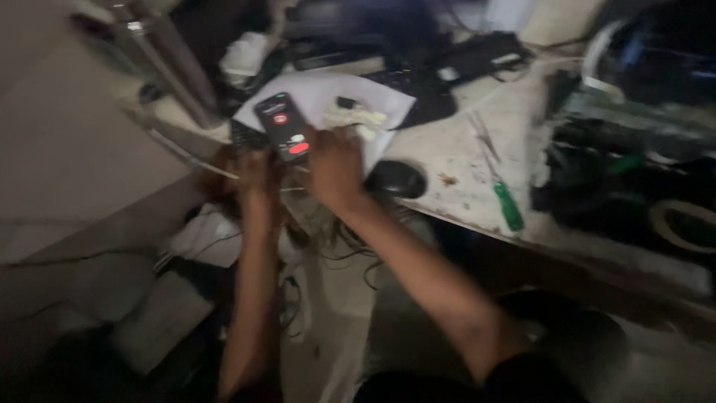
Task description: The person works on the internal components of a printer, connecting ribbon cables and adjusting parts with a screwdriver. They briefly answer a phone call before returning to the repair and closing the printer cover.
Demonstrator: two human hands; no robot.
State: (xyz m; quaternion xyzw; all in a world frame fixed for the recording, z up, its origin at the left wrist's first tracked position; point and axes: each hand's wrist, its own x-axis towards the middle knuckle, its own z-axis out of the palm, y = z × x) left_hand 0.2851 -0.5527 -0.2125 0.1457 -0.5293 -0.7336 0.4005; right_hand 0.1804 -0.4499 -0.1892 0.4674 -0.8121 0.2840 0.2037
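A worn, stained white worktable [462, 172] ran across the blurred view, with a dim floor [67, 172] at the left where a metal tube [175, 71] leaned up. Below the table edge lay pale sheets and tangled cables [328, 246]. The left hand [253, 175] was at the table edge under the phone; whether it was closed I could not tell. A phone [283, 125] with a lit screen lay on white paper [328, 93], its lower end touching the right hand [334, 168], fingers curled, grip unclear. Just right sat a black mouse [395, 179], then a green-handled screwdriver [507, 205], and dark clutter [619, 149] at the far right
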